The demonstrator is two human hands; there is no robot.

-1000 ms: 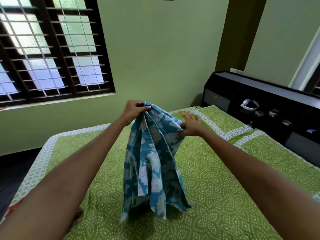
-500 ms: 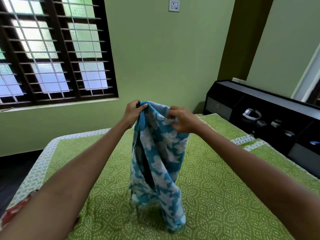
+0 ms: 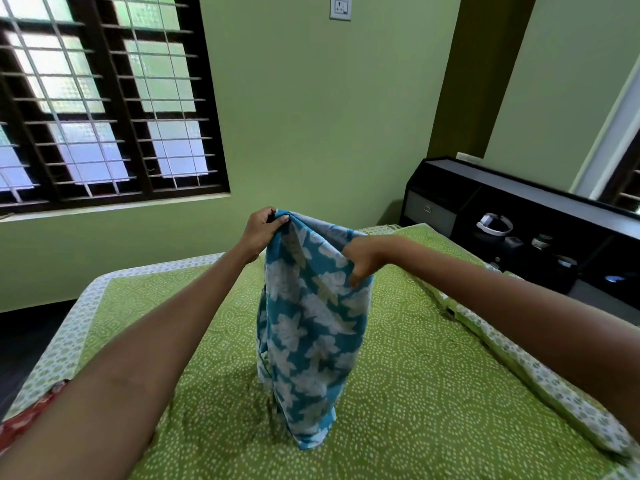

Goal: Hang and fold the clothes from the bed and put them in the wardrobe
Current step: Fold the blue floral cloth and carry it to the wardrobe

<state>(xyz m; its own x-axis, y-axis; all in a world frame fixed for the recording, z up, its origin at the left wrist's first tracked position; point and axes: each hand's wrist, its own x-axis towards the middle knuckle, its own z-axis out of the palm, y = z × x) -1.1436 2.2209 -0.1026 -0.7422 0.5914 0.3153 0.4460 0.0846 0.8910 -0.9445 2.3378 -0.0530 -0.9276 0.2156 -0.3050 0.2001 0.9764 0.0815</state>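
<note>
A blue garment with a white flower print hangs upright over the bed, its lower end touching the green dotted bedspread. My left hand pinches its top left corner. My right hand grips the cloth's top edge a little to the right and lower. The garment's top edge stretches between the two hands. A bit of red patterned cloth shows at the bed's near left edge, partly hidden by my left arm.
A black headboard cabinet with small items on its shelf stands along the bed's right side. A barred window fills the left wall. Dark floor lies left of the bed. The green wall behind carries a switch plate.
My right hand went from touching the cloth with flat fingers to gripping its top edge, then moved right, spreading the top. The garment's hem shifted on the bedspread.
</note>
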